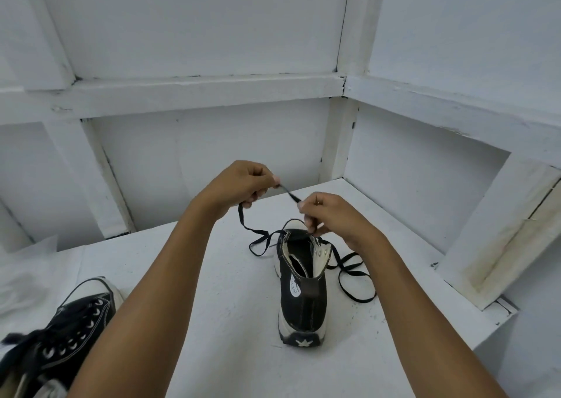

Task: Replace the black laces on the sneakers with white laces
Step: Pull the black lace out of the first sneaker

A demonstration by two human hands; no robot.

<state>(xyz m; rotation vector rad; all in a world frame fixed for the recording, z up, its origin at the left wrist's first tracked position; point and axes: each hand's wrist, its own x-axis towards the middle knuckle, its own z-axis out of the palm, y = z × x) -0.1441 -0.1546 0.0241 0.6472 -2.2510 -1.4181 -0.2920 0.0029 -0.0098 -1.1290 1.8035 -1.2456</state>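
- The left hand (243, 185) pinches a short stretch of the black lace (290, 195) above the high-top sneaker (300, 279), and the right hand (331, 215) pinches the same lace just beside it, its lower fingers down at the shoe's open collar.
- The sneaker stands heel toward the person on the white table (212, 276); most eyelets look empty, with lace lying in loose loops on both sides of it.
- Nothing pins the shoe down. A sharp pull on lace that is caught in a lower eyelet could tip or drag it.
- The loops on the right lie near the table's edge; I'd guess a sweep of the forearm could send them over and snag them.
- The two loops could knot if both ends are drawn together.
- The second sneaker (69, 331), at lower left, is fully laced in black; I see no white laces anywhere, so the swap is far from done.
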